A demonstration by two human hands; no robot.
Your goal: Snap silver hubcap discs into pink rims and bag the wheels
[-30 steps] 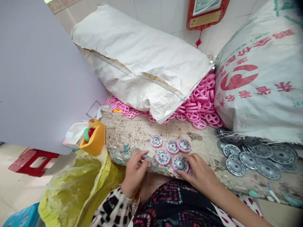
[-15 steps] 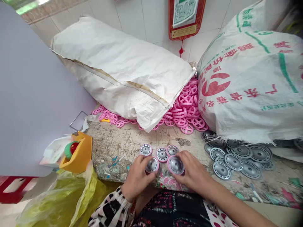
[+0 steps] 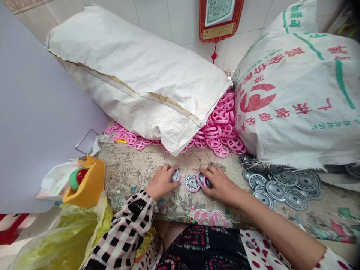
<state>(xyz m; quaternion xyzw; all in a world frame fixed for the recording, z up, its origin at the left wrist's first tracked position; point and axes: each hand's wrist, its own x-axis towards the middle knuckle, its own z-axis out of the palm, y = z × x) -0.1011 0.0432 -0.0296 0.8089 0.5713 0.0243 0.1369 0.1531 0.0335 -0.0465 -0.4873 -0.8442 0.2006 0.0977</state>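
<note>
**Station Layout and Finger State**

The station is set against a tiled wall, and the landmark is the worn, paint-flecked workbench. Two large woven sacks are banked along its rear edge: a plain white sack at back left and a printed sack with red and green lettering at back right. Their position appears to confine the loose stock behind the working area. A grey board stands off the bench's left end, above a yellow-green plastic bag.

Stock is sorted by type. A heap of pink spoked rims lies at the bench's rear, spilling from under the white sack, while a spread of silver discs lies at its right end, below the printed sack. This split likely keeps each type within reach of one working zone. A yellow plastic holder sits just beyond the bench's left end.

At the bench's front centre, the left hand grasps a pink-rimmed disc, with the fingers curled around it. The right hand grasps a second pink-rimmed disc, tilted up on edge under clenched fingers. A third pink-rimmed disc lies flat between the hands, touching neither.
</note>
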